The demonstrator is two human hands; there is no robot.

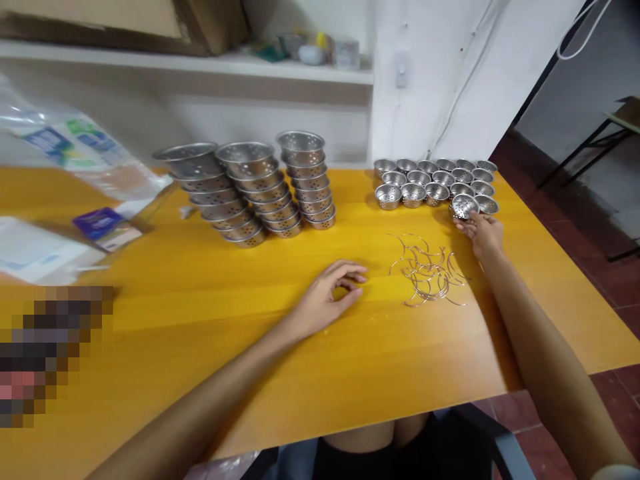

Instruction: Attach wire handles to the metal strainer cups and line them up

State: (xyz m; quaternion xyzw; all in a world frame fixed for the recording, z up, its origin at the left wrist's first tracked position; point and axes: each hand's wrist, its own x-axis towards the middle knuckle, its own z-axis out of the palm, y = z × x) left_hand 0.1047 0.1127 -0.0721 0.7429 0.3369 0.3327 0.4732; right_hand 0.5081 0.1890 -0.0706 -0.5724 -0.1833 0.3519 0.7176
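My right hand (483, 235) grips a small perforated metal cup (465, 207) by its side, tilted at the front right of the cup rows. Several more perforated cups (413, 195) stand upright in rows behind and to the left of it. My left hand (336, 293) rests near the table's middle, fingers curled and slightly apart, with nothing in it. Between my hands lies a loose heap of thin curved wires (427, 277). Beyond my left hand rise three leaning stacks of perforated metal cups (247, 177).
The yellow table (280, 387) has its right edge close to my right forearm. At the left lie a clear plastic bag (95, 143), a purple packet (103, 223) and a white package (40, 250). A shelf (200, 63) runs along the wall behind.
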